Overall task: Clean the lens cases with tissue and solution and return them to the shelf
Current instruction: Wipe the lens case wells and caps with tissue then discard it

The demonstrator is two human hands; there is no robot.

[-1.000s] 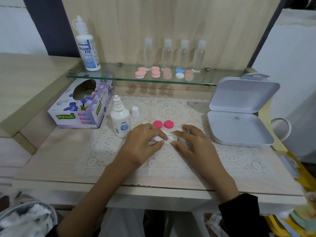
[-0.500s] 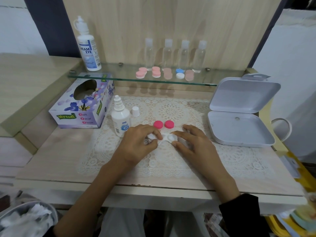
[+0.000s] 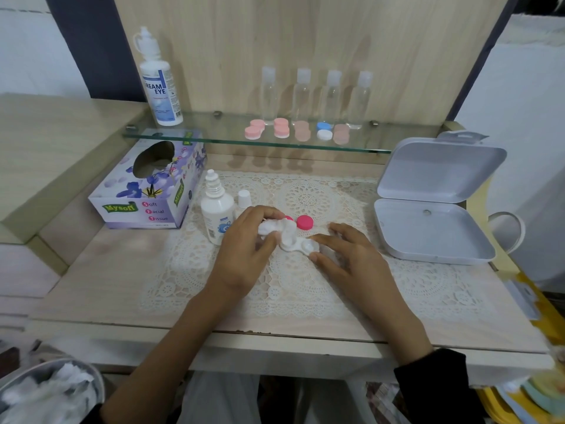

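Left hand (image 3: 244, 252) pinches a tissue (image 3: 268, 229) wad between thumb and fingers and presses it at the near-left well of the case (image 3: 290, 240); right hand (image 3: 351, 258) nips the case's other well between thumb and forefinger, other fingers loosely spread over the mat (image 3: 428, 286); the case lies flat on the mat between the two hands, lids off.

Caps (image 3: 304, 222): one pink cap sits just past the fingertips, clear of the case; a second is mostly hidden behind the tissue and left hand.

Bottle (image 3: 217, 215) stands just outside the left hand, uncapped; shelf (image 3: 214, 139) is well beyond both hands, with a row of other cases on it.

Judged step: wiping the wells of this case with tissue, solution probably already applied; cannot tell whether the wells are wet or dry.

Next move calls for: right hand to keep the case pinned, since it looks light and will likely skate on the lace under a rubbing load; then swap the hold so the tissue can reach the well the right hand now covers; then both caps go back on, which needs the tissue put down or tucked away; only then the reach to the shelf.
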